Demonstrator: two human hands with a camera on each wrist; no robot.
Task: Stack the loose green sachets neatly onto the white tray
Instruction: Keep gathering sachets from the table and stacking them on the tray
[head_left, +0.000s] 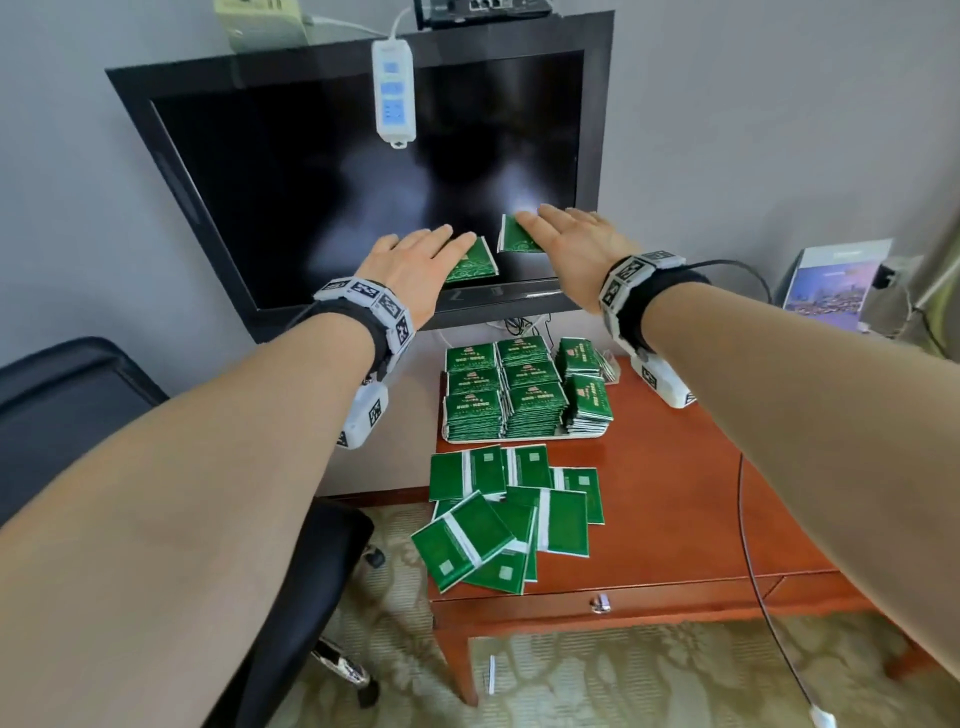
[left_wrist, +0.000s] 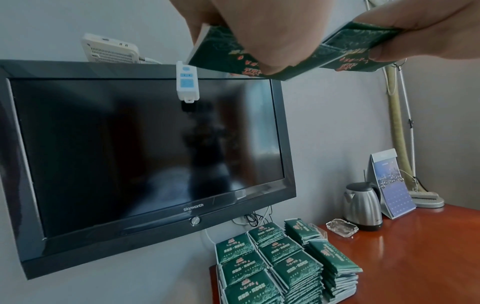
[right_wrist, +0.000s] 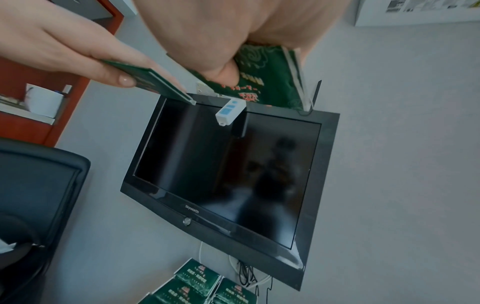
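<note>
Both hands are raised in front of the television, well above the table. My left hand (head_left: 441, 254) pinches a thin bundle of green sachets (head_left: 475, 262) between thumb and flat fingers; the left wrist view shows the thumb on that bundle (left_wrist: 226, 55). My right hand (head_left: 537, 226) pinches a second bundle of sachets (head_left: 514, 236), with its thumb on the printed face (right_wrist: 270, 82). The two bundles are close but apart. Below, the white tray (head_left: 524, 439) holds several neat sachet stacks (head_left: 530, 395). A loose pile of sachets (head_left: 514, 514) lies face down in front of the tray.
A wall-mounted television (head_left: 363, 182) with a white power strip (head_left: 394, 93) hanging over it is just behind the hands. A black chair (head_left: 78, 405) stands left of the wooden table (head_left: 675, 493). A kettle (left_wrist: 363, 205), glass ashtray (left_wrist: 342, 228) and calendar (head_left: 831, 286) sit at the back right.
</note>
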